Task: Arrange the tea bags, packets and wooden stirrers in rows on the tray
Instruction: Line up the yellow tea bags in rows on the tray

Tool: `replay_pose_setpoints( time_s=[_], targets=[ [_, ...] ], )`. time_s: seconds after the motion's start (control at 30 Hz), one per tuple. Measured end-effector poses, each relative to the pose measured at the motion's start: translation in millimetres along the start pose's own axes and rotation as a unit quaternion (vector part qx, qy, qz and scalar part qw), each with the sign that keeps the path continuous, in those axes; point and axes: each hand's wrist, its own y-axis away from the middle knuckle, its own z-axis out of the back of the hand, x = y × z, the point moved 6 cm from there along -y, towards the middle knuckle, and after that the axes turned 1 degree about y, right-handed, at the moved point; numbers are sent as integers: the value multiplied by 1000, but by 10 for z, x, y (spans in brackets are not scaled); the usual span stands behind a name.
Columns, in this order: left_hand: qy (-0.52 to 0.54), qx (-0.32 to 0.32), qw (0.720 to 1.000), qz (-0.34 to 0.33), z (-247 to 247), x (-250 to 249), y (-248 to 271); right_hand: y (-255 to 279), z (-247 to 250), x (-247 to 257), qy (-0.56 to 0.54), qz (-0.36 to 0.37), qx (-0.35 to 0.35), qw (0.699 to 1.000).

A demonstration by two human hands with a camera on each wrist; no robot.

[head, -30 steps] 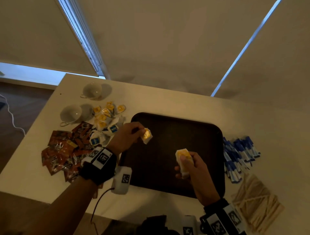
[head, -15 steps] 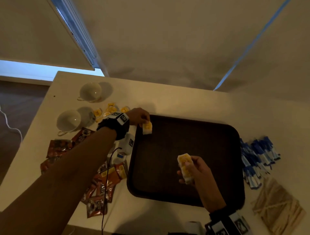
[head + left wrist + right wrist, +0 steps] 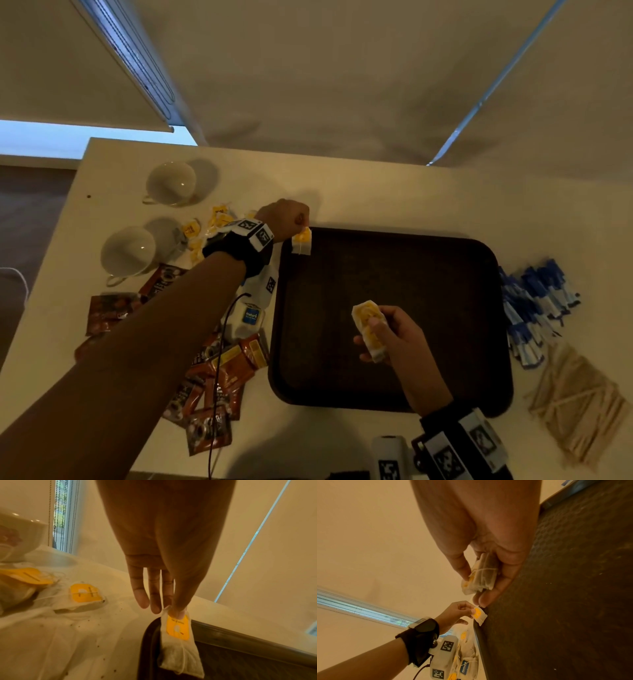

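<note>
Tray [image 3: 394,325]: we see its dark bed bare except at the far-left corner, where our tea bag [image 3: 301,242] hangs.
Left hand [image 3: 286,217]: we pinch that bag's top.
Right hand [image 3: 397,334]: we clasp a stack of tea bags [image 3: 368,329] above the tray.
Left of tray: loose tea bags [image 3: 205,229], brown packets [image 3: 219,373], two cups [image 3: 128,250].
Right of tray: blue packets [image 3: 534,305], wooden stirrers [image 3: 575,404].

Head view steep overhead; wrist views close, along fingers; all share tray [image 3: 394,308].

Tray [image 3: 394,274] mid-table [image 3: 376,192]; cups [image 3: 128,250] left, stirrers [image 3: 579,397] right.
</note>
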Motion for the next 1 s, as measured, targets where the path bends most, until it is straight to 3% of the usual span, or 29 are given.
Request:
replay_pose_setpoints(
  time_s=[0.1, 0.23, 0.33, 0.43, 0.57, 0.8, 1.0],
  targets=[
    [7, -18, 1000, 13, 37, -4, 23, 0, -48, 18, -3, 6, 0, 1000],
    [7, -96, 995, 14, 198, -132, 201, 13, -60, 18, -5, 10, -5, 1000],
    [113, -158, 980, -36, 262, -337, 498, 44, -57, 38, -8, 18, -6, 1000],
    [238, -96, 963, -79, 127, -637, 856, 73, -86, 96, -15, 30, 4, 999],
    [313, 22, 947, -69, -228, -884, 1194, 123, -149, 136, -9, 45, 13, 999],
    [377, 5, 925, -45, -592, -1011, 1539, 252, -149, 101, -26, 48, 15, 998],
    [488, -14, 873, -4, -629, -1057, 1709, 304, -55, 19, -24, 40, 8, 999]
  ],
)
